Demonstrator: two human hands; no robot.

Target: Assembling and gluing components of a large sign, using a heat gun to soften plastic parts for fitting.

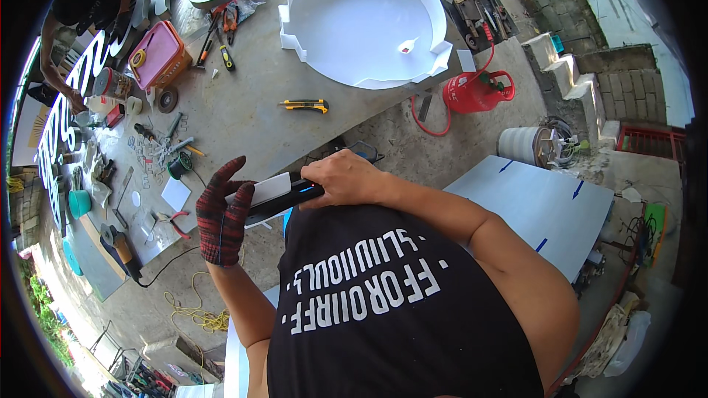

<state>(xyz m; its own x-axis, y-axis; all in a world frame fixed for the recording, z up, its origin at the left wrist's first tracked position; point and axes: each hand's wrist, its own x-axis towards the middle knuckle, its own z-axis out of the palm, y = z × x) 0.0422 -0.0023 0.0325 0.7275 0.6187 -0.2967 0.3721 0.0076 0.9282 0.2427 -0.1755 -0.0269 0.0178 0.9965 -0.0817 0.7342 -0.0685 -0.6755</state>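
Note:
My left hand (223, 221), in a dark red and black knitted glove, grips the left end of a flat black object (280, 205) close to my waist. A white rounded-corner panel (271, 189) lies along the top of that object; whether the two are joined I cannot tell. My bare right hand (346, 178) is closed round the object's right end. My left forefinger points up, off the object. Ahead on the grey table lies a yellow and black utility knife (304, 106).
A large white round tray-like form (361, 22) stands at the table's far side. Pliers (177, 225), a pink-lidded tub (158, 55) and wire spool (178, 165) sit left. A red gas cylinder (476, 92) stands right, near a pale sheet (531, 199). Another person's arm (55, 66) reaches in far left.

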